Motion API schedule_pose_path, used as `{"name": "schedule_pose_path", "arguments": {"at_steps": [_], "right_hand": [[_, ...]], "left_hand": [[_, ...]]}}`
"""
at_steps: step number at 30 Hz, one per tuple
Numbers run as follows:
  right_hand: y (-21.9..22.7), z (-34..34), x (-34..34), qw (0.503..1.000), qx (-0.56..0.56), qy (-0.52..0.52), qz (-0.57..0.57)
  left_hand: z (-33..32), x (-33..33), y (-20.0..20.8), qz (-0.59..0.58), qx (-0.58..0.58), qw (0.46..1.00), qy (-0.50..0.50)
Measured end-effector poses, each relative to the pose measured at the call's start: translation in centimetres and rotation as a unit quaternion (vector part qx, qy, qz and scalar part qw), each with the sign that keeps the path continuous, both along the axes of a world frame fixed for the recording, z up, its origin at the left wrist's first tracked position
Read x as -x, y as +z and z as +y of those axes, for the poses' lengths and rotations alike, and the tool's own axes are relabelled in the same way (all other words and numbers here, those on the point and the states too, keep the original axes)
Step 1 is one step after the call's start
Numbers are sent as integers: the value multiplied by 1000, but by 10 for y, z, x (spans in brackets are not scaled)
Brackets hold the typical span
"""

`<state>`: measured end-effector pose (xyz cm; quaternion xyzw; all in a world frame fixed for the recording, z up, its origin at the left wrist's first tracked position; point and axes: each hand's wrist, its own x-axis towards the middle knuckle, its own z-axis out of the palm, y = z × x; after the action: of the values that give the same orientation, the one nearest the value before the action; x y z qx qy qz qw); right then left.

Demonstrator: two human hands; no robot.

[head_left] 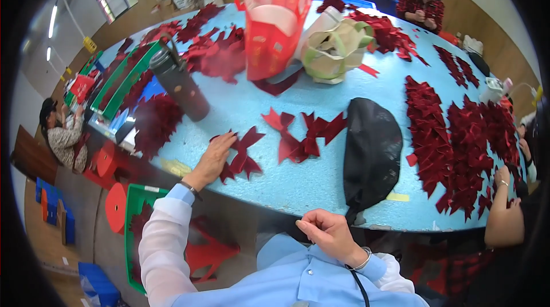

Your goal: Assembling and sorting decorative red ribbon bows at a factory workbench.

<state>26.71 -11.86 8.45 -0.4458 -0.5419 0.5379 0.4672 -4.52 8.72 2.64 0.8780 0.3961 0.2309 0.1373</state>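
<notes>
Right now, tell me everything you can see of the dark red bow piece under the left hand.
The dark red bow piece looks like velvety fabric, cut with notched ribbon tails that splay out from a pinched middle. It lies flat on the light blue table, near the front edge. The left hand rests palm-down on its left side, fingers spread over it. It lies apart from the similar bows to its right. The right hand is off it, near the chest.

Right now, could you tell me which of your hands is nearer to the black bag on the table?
Right. The right hand is curled near the table edge just below the black bag, apart from it. The left hand rests on a red bow farther to the bag's left.
</notes>
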Motion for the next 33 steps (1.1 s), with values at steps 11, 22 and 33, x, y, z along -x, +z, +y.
{"name": "schedule_pose_path", "arguments": {"at_steps": [11,22,33], "right_hand": [[28,-59,-115,996,-26,-84,1],[17,-58,-158,985,-7,-171,1],[5,-60,-186,985,12,-172,-15]], "left_hand": [[-85,-117,95,-164,-161,969,96],[-85,-211,81,-204,110,964,131],[15,-244,54,-173,301,899,268]]}}
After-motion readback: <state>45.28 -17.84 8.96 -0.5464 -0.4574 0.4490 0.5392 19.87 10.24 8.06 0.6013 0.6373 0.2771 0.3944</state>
